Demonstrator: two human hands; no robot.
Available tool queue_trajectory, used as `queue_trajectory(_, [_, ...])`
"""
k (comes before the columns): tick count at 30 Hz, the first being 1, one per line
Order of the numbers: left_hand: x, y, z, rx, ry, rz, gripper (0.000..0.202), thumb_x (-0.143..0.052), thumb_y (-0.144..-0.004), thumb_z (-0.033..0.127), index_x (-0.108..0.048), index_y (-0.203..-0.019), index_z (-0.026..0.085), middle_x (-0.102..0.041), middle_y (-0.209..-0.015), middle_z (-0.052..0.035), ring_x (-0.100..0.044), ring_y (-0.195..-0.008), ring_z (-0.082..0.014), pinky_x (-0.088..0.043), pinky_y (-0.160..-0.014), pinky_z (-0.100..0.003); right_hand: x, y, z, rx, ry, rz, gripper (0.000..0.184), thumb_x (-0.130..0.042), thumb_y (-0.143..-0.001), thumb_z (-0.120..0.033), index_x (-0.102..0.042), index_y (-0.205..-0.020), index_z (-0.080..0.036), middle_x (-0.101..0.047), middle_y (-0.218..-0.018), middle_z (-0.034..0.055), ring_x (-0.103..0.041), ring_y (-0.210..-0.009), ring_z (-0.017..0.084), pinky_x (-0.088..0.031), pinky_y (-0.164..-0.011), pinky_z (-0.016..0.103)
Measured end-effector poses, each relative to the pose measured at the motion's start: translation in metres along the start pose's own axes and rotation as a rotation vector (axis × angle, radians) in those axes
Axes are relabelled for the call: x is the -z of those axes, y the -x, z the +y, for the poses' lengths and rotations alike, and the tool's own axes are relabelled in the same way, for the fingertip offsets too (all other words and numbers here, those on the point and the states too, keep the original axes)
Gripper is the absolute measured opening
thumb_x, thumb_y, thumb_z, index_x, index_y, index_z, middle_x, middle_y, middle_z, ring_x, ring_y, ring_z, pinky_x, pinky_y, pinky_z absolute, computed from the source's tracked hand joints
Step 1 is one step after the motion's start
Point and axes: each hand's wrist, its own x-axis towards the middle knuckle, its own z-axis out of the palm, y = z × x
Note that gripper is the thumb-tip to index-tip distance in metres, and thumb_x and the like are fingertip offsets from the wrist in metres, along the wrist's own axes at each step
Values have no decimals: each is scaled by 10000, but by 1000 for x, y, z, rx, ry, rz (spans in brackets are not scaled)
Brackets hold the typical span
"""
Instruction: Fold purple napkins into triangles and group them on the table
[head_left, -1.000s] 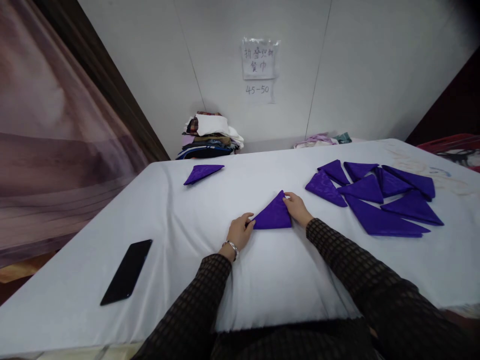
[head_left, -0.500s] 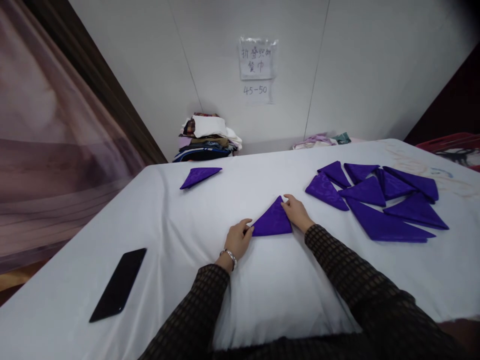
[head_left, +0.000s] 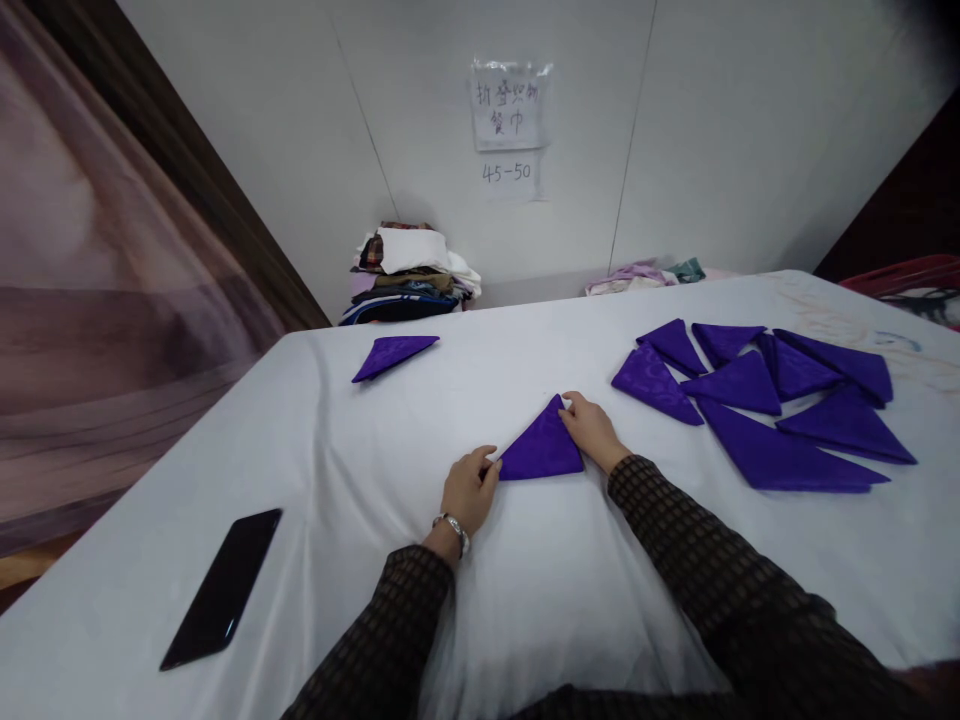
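A purple napkin (head_left: 541, 446), folded into a triangle, lies on the white-covered table in front of me. My left hand (head_left: 471, 490), with a bracelet at the wrist, pinches its left corner between thumb and finger. At the top corner, my right hand (head_left: 589, 425) has its thumb and fingertips closed on the napkin's right edge. Another folded purple napkin (head_left: 396, 355) lies apart, farther back on the left. To the right, several more folded purple napkins (head_left: 735, 383) are spread in an overlapping group.
A black phone-like slab (head_left: 223, 588) lies at the left of the white tablecloth (head_left: 345, 560). Behind the table stand a stack of folded clothes (head_left: 409, 275) and more cloth (head_left: 637, 278). Handwritten sheets (head_left: 510, 125) hang on the wall. A curtain (head_left: 112, 300) borders the left side.
The whole view has shifted slightly. Both hands stay at the same corners of the napkin, which keeps its triangular shape.
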Motion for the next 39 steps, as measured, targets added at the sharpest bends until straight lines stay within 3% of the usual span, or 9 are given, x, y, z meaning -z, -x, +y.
queue_trajectory(8, [0,-1,-1,-22,-11,-5,221,-480,-848,286,-576,-1038,228,-643,-715,22,-597,-729,-155,-452,-693,-303,2,-2,-4,-33,48,-32,315,-502,-852,-262,-511,-1160,-201,-690,-859,40,-612,-812,186,-364,-663,258])
queue_trajectory(15, [-1,-1,-2,-58,-32,-5,207,-484,-848,283,-585,-1021,230,-649,-724,19,-596,-754,-163,-452,-729,-317,5,-2,-8,-49,130,-34,210,-499,-862,-310,-569,-1027,-202,-688,-898,56,-610,-836,197,-366,-664,265])
queue_trajectory(23, [-1,0,-2,-59,-41,-19,205,-478,-850,279,-591,-1015,232,-657,-750,11,-595,-769,-169,-453,-734,-322,5,-14,-8,-89,147,-74,266,-475,-873,-410,-625,-919,-195,-683,-898,80,-604,-830,203,-354,-618,260])
queue_trajectory(32, [-1,0,-2,-38,-32,-39,210,-471,-856,285,-586,-1023,230,-647,-748,9,-583,-778,-167,-444,-749,-324,2,-27,-1,-31,82,-95,189,-488,-864,-311,-631,-825,-193,-678,-866,28,-581,-795,139,-354,-637,220])
queue_trajectory(39, [0,0,-1,-42,-45,-41,206,-475,-856,269,-594,-1018,223,-646,-752,3,-578,-779,-169,-441,-742,-322,4,-29,-5,-44,167,-123,217,-474,-864,-297,-652,-835,-177,-685,-896,85,-599,-843,185,-377,-667,252])
